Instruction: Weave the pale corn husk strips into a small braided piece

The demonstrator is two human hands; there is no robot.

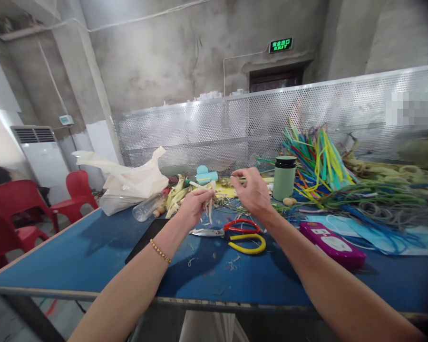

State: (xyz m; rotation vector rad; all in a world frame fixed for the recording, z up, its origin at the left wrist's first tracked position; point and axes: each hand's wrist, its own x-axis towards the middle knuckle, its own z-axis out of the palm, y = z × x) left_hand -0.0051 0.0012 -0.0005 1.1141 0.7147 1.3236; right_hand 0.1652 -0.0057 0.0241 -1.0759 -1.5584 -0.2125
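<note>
My left hand (196,204) is closed around several narrow, pale strips (210,211) that look like dried husk, and their ends hang below the fingers. My right hand (252,192) hovers to its right, fingers curled in and thumb near the index fingertip. Whether a thin strand sits between them is too small to make out. Below both hands lie scissors (242,235) with one red and one yellow handle loop, blades pointing left. Behind my left hand is a heap of pale husks (178,194).
A green bottle (284,180) with a black lid stands beyond my right hand. To the right are a purple box (331,244), coloured strips (323,156), cords (395,211) and blue face masks (345,228). Leftward lie a plastic bag (131,183), a clear bottle (146,209) and a black flat object (146,237).
</note>
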